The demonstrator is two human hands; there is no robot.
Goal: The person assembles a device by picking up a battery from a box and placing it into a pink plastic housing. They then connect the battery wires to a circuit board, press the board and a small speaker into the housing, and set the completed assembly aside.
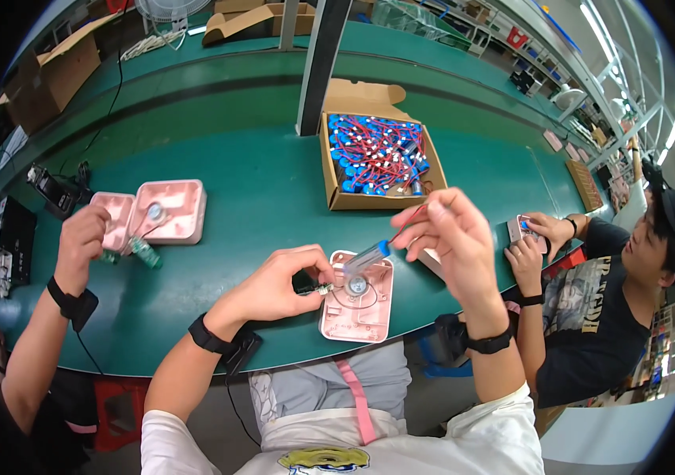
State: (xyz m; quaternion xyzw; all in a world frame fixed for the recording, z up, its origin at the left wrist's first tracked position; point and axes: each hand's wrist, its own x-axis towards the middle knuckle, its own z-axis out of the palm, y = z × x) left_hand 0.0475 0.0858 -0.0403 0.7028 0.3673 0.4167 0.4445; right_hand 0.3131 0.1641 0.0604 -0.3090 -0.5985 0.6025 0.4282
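Observation:
A pink plastic shell (353, 326) lies open side up on the table in front of me, with a small round silver part (357, 286) and thin wires inside. At its left wall, my left hand (283, 279) is closed, pinching a small circuit board (324, 290) that its fingers partly cover. My right hand (456, 241) is raised to the right of the shell and closed on the red wires of a cylindrical battery (369, 258). Blue at its end, the battery hangs tilted over the shell's far part. Behind my right hand, a pale piece (431, 263) is partly hidden.
An open cardboard box (337, 203) of blue batteries with red wires stands beyond my hands. To the left, a co-worker's hand (76, 241) is by another pink case (187, 231). To the right, a person (591, 309) holds a pink case (521, 229). A metal post (317, 71) rises behind.

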